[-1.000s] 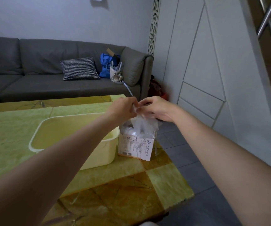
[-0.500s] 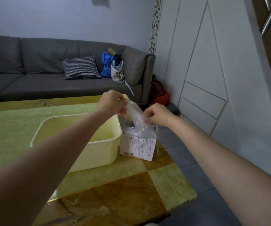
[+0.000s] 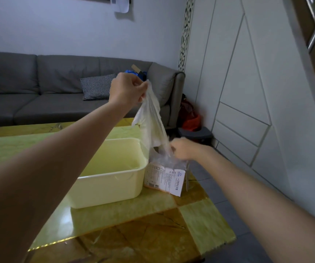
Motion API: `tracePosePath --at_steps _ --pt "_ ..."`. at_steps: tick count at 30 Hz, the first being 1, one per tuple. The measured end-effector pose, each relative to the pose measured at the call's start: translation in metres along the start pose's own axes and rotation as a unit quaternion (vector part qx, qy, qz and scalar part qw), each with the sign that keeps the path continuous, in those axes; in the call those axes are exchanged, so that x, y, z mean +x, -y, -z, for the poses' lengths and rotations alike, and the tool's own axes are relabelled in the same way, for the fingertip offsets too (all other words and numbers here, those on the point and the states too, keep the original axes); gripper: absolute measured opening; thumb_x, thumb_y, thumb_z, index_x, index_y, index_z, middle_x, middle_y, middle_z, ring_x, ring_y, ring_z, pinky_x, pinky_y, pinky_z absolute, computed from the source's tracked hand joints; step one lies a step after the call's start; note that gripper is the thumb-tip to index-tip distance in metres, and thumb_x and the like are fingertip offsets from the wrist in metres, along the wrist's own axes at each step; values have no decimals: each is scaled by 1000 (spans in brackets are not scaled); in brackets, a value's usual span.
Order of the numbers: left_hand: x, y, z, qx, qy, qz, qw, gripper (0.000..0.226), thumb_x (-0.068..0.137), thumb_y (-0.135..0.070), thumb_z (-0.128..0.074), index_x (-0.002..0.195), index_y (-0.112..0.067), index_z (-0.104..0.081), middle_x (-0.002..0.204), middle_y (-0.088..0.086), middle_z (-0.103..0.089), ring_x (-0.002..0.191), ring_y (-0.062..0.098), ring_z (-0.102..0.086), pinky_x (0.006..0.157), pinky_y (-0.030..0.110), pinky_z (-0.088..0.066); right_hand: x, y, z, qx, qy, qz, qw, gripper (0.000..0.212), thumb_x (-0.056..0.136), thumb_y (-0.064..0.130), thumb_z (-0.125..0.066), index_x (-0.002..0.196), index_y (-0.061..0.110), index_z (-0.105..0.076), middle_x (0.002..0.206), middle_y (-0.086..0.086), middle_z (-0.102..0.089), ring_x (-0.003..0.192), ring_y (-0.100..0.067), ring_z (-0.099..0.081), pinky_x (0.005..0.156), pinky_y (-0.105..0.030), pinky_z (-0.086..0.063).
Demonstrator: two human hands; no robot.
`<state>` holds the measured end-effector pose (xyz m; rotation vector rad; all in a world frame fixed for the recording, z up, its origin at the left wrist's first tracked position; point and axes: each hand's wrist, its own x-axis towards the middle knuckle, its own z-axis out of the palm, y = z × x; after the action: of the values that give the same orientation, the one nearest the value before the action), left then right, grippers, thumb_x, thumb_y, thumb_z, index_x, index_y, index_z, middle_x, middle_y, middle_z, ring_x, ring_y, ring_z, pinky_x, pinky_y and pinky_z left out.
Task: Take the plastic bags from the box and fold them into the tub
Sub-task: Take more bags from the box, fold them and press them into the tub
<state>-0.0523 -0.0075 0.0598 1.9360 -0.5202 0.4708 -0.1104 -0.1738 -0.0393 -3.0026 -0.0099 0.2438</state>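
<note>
— Where are the hands?
— Left hand (image 3: 127,88) is raised, pinching the top of a bag (image 3: 152,120). Right hand (image 3: 183,149) grips its lower end just above the box (image 3: 165,177).
— And the bag?
— Stretched between them, hanging over the box, beside the tub (image 3: 107,188) on the table (image 3: 200,223).

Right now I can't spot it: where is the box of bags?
Head view, right of centre: the box stands on the table, against the yellow tub's right side.
</note>
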Motion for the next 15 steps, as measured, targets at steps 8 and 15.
tracePosePath --at_steps 8,15 --pt "-15 1 -3 131 78 -52 987 25 85 -29 -65 91 -6 -68 70 3 -64 51 8 -56 67 30 -55 -26 14 85 517 -150 37 842 35 95 40 -50 100 8 -63 82 0 -62 74 -10 -56 69 -21 -45" --pt "-21 -11 9 -98 130 117 980 37 83 -34 -66 110 -8 -59 79 5 -59 43 3 -52 40 14 -46 -19 46 96 271 -265 72 923 7 87 13 -66 91 8 -68 79 5 -61 74 -6 -55 76 -25 -42"
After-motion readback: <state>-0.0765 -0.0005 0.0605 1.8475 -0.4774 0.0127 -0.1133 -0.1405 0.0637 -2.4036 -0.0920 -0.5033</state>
